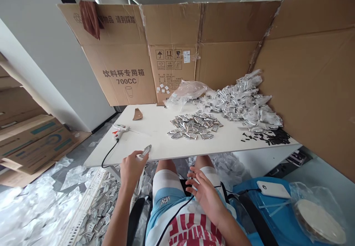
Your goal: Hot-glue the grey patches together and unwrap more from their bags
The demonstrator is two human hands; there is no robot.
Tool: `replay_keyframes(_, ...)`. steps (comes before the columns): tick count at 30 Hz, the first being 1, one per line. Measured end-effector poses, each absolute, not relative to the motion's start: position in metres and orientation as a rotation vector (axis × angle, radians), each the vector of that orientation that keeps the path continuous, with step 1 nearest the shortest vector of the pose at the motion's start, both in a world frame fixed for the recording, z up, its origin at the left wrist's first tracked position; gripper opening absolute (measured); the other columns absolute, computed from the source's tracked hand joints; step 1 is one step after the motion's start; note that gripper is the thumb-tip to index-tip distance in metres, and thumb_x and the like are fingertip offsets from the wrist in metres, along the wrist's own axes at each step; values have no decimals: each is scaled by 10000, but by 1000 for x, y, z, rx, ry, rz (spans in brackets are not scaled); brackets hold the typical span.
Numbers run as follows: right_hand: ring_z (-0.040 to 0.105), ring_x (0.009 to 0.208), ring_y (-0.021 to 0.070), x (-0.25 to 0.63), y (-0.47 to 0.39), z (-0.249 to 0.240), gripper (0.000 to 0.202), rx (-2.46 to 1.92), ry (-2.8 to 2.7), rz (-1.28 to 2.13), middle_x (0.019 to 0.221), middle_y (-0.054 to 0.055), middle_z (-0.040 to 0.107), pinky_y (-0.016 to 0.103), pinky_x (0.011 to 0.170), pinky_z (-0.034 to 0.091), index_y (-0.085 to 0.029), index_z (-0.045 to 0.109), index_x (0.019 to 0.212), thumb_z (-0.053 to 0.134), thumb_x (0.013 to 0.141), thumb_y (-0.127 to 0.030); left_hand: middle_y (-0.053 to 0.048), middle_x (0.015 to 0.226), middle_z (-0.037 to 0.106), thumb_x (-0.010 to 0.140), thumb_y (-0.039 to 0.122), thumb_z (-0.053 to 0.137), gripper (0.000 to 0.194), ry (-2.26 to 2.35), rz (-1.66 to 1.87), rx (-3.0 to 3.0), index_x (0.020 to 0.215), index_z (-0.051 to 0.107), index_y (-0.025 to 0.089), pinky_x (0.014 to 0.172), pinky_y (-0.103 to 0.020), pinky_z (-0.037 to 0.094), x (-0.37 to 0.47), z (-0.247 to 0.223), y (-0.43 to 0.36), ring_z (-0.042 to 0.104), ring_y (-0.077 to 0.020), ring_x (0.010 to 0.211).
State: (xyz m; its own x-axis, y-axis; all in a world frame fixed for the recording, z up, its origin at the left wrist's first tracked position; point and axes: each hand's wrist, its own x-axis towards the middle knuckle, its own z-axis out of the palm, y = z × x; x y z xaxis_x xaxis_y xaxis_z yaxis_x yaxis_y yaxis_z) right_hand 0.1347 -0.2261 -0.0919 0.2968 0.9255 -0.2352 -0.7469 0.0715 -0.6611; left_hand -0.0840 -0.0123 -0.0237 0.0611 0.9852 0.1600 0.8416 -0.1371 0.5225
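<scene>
At the table's front left edge, my left hand pinches a small silver badge-like metal piece between thumb and fingers. My right hand hangs over my lap with its fingers spread and nothing in them. A heap of similar silver pieces lies loose on the white table, beyond both hands. Left of the heap rests a white glue gun, its black cord running over the table edge.
Bagged pieces are piled at the back right, beside small black strips. Cardboard walls close off the back and right. A brown scrap lies back left. Below left stands a crate of pieces; a phone lies at right.
</scene>
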Motion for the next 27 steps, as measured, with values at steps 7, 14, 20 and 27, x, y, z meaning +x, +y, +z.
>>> replay_keyframes(7,694,925,245,130,-225,-90,494,-849,-308,1237,1100,62,706,412,828,584,-277,768,1224,877,840,-569,-184,957,804,905,623,618,599,2033,703,2025,1258,800,174,867,-434,478,-103,-40,2,707,-431,1037)
replay_keyframes(14,608,923,249,204,-190,-103,360,-1407,-810,374,1151,80,665,437,929,508,-283,756,1184,783,889,-488,49,558,468,824,607,807,491,1486,1172,1294,1038,776,167,562,-268,359,-82,-22,-14,467,-149,551)
replay_keyframes(20,545,1181,362,291,-138,-116,387,-1785,-1035,-180,1248,178,567,540,1053,470,-200,659,1242,581,951,-443,95,634,386,1025,283,678,190,707,907,358,920,583,156,349,-113,220,-53,-12,-29,297,-17,414)
replay_keyframes(27,486,1239,443,321,-109,-119,600,-2216,-1089,-280,1361,217,574,579,1049,402,-197,649,1350,616,935,-628,6,704,539,1064,215,557,142,706,763,199,956,598,133,332,-109,343,-25,-16,-54,510,-60,486)
